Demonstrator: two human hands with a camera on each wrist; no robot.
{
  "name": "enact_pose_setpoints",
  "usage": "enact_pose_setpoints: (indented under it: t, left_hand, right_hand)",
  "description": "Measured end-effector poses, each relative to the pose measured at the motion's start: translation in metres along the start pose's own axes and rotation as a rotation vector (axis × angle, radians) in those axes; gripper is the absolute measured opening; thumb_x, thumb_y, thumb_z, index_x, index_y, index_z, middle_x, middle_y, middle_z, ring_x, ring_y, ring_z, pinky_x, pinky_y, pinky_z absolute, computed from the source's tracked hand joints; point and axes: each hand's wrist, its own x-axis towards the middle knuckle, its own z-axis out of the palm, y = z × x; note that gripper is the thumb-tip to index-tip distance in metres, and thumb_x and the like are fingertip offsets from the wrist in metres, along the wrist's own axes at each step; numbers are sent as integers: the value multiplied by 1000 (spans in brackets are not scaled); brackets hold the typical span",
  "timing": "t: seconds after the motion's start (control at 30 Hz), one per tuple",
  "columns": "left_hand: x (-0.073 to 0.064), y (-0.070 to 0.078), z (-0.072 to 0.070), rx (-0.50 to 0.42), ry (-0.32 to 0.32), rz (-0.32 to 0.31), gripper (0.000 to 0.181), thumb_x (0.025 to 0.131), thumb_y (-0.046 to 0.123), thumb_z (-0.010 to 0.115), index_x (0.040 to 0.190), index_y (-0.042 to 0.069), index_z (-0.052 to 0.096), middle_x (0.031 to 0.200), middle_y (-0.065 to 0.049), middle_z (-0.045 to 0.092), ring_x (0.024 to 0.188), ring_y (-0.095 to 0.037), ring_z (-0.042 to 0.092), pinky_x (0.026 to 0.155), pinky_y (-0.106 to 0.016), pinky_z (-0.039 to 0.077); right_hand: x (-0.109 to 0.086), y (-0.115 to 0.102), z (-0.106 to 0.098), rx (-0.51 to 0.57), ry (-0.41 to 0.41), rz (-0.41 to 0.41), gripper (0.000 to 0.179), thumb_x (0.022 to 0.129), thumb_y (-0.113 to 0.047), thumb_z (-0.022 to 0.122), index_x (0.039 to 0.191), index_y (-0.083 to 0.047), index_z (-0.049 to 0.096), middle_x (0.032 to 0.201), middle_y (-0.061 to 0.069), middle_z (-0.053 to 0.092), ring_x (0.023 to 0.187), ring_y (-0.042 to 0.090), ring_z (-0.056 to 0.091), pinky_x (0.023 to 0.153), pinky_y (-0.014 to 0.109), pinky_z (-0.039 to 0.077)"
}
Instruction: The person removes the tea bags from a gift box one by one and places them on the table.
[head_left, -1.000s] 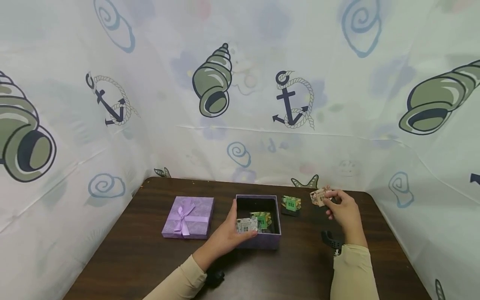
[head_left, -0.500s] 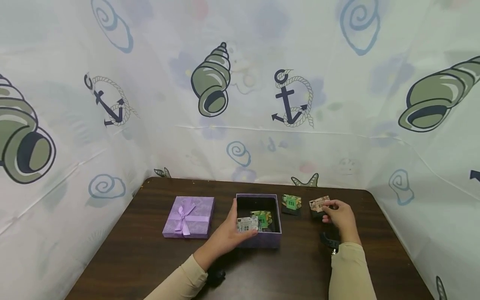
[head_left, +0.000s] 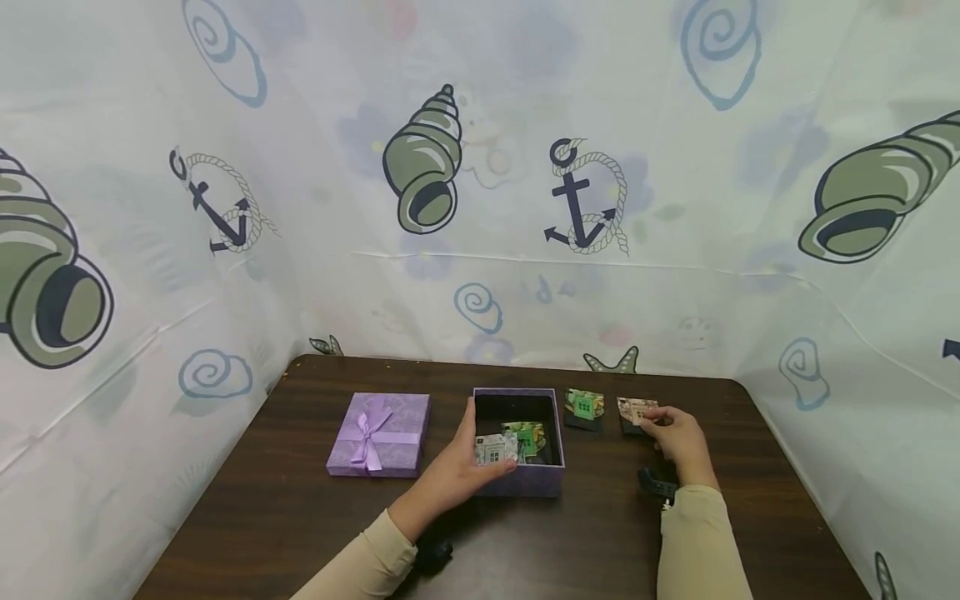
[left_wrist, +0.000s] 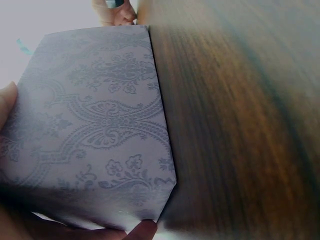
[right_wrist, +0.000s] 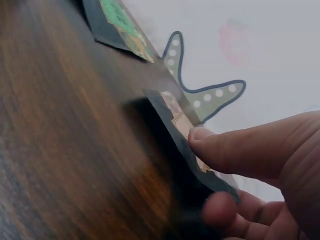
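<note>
My left hand [head_left: 457, 467] grips a purple patterned gift box [head_left: 536, 481] by its left side, with the thumb over the front rim. In the left wrist view the box's wall [left_wrist: 100, 115] shows, with fingertips at its edges. Inside lie a whitish packet [head_left: 491, 450] and a green-and-yellow packet [head_left: 534, 435]. At the back right my right hand [head_left: 684, 443] pinches a small flat packet [head_left: 632, 410], beige printed above and black below. The right wrist view shows the thumb on its printed face; the packet [right_wrist: 159, 107] is tilted low over the table.
A green-and-black packet [head_left: 583, 408] lies between the box and the right hand. The purple lid [head_left: 378, 433] with a ribbon bow lies left of the box. A brown wooden table [head_left: 262, 517] bears everything, with a patterned curtain [head_left: 480, 317] behind it.
My right hand has lowered the beige packet toward the table and moved slightly left and nearer. The left hand still holds the box in the same place.
</note>
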Motion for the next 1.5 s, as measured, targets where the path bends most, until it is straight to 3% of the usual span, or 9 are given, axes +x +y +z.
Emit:
enact_pose_setpoints:
  t: [0.17, 0.23, 0.4, 0.53, 0.63, 0.93, 1.1, 1.23, 1.5]
  left_hand:
    - [-1, 1, 0, 7, 6, 1, 130, 93, 63, 80, 173, 35, -18, 185, -6, -6, 166, -38, 28, 130, -63, 33]
    - [-1, 1, 0, 10, 7, 0, 130, 93, 62, 80, 173, 34, -18, 185, -6, -6, 166, -38, 28, 130, -63, 33]
    - [0, 2, 0, 11, 10, 0, 130, 93, 61, 81, 174, 34, -18, 185, -5, -7, 167, -37, 25, 131, -62, 31]
    - [1, 3, 0, 9, 11, -3, 131, 93, 62, 81, 174, 33, -17, 185, -5, -6, 167, -37, 25, 131, -62, 30]
    - [0, 3, 0, 14, 9, -9, 131, 93, 62, 81, 174, 34, -18, 185, -6, -5, 167, -37, 26, 131, -63, 31]
    - [0, 5, 0, 18, 12, -10, 133, 90, 69, 80, 174, 32, -17, 185, -7, -3, 166, -38, 27, 130, -63, 32]
    - [-2, 8, -1, 8, 11, -8, 136, 87, 75, 79, 174, 31, -17, 185, -6, -4, 166, -37, 27, 130, -63, 32]
    - [-3, 8, -2, 7, 6, -8, 135, 88, 75, 78, 174, 33, -17, 185, -6, -4, 166, -36, 27, 130, -63, 33]
    - [-2, 7, -2, 12, 8, -6, 134, 90, 70, 80, 174, 32, -17, 185, -7, -3, 166, -37, 29, 129, -63, 34]
  right_hand:
    - [2, 0, 1, -128, 24, -41, 37, 105, -27, 73, 129, 1, 73, 151, 38, 56, 135, 56, 56, 110, 66, 48]
    - [2, 0, 1, -135, 28, -46, 37, 105, -26, 74, 130, 2, 73, 152, 42, 50, 140, 59, 48, 115, 70, 42]
    - [1, 0, 0, -143, 27, -55, 36, 105, -24, 74, 130, 2, 72, 141, 40, 53, 125, 53, 53, 104, 67, 47]
    - [-1, -3, -2, -140, -10, -53, 33, 105, -20, 73, 131, 0, 70, 121, 29, 68, 102, 41, 63, 87, 55, 52]
    - [-2, -5, -3, -131, -37, -44, 33, 106, -19, 71, 133, 0, 68, 110, 24, 69, 93, 36, 64, 80, 50, 51]
    - [-1, -5, 0, -145, 6, -65, 32, 104, -20, 74, 128, 0, 69, 108, 22, 71, 91, 35, 65, 77, 45, 50]
    - [-4, -10, 1, -123, 30, -86, 30, 105, -17, 72, 127, 2, 71, 119, 27, 70, 100, 39, 67, 81, 49, 54]
    - [-6, -15, 0, -111, 38, -82, 30, 105, -17, 70, 128, 1, 71, 123, 29, 69, 100, 39, 65, 78, 44, 52]
    - [-9, -28, -9, -108, 84, -118, 27, 105, -17, 69, 127, -1, 73, 100, 15, 67, 79, 25, 57, 65, 34, 44]
